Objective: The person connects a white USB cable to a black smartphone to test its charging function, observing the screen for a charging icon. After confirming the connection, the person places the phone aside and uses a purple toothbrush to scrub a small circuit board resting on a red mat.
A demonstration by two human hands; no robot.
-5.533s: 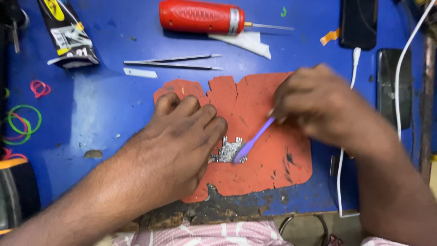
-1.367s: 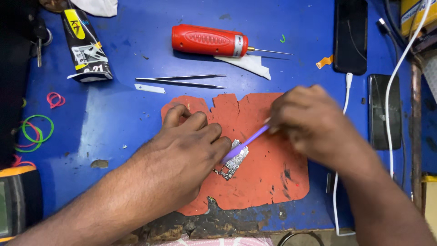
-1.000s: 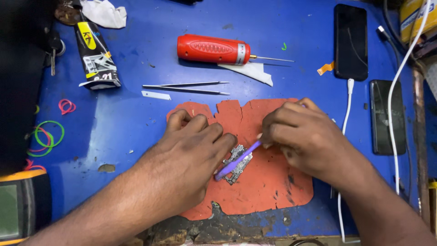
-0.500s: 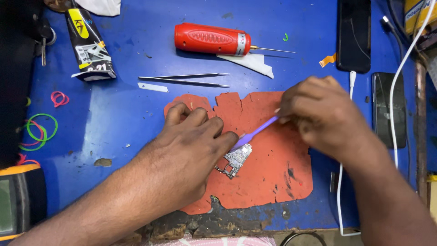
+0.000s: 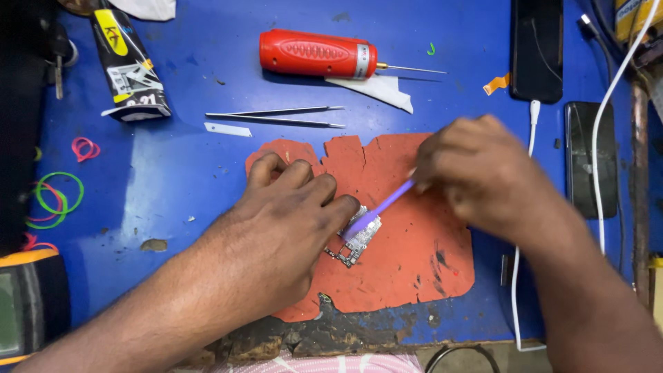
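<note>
Centrally, the left hand lies palm down on the red mat, its fingertips curled and pressing the left edge of a small circuit board to hold it flat. The board sits near the middle of the mat, tilted, with its silver shield facing up. The right hand is closed around the handle of a purple brush, pinching it near the far end; the hand is blurred. The brush slants down and left from the hand, and its head rests on the top of the board, just beside the left fingertips.

The mat has ragged edges and dark marks on its near right part. It lies on a blue table whose near edge is worn and chipped. Just beyond the mat lie tweezers, with a small white strip near their left end. Farther off lies a red screwdriver, its thin tip pointing right over a scrap of white paper. At the far left is a black tube. Coloured rubber bands lie at the left edge, and a yellow-rimmed meter sits at the near left corner. On the right lie two dark phones, and a white cable runs across the nearer one.
</note>
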